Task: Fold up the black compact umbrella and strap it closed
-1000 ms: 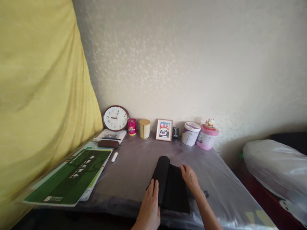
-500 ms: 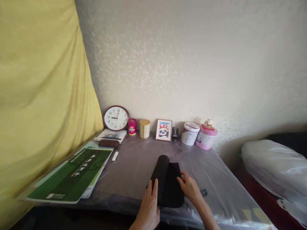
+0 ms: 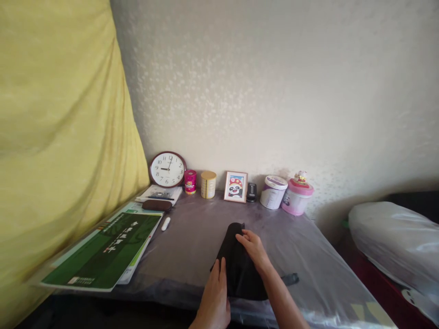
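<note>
A folded piece of black cloth lies near the front edge of the table, its left part thick and rolled-looking. My left hand rests along its lower left side, with stretched fingers touching the fabric. Reaching across the cloth, my right hand pinches a flap near its upper end. The right forearm covers part of the cloth's right side. A small dark object sits just right of that forearm; I cannot make out what it is.
At the left lie green books, a brown case and a small white object. Along the wall stand a clock, a pink can, a yellow-lidded can, a panda picture and two tubs.
My right hand has moved from the cloth's right edge up and left, bringing the right flap over toward the rolled part. My left hand stays in nearly the same place.
</note>
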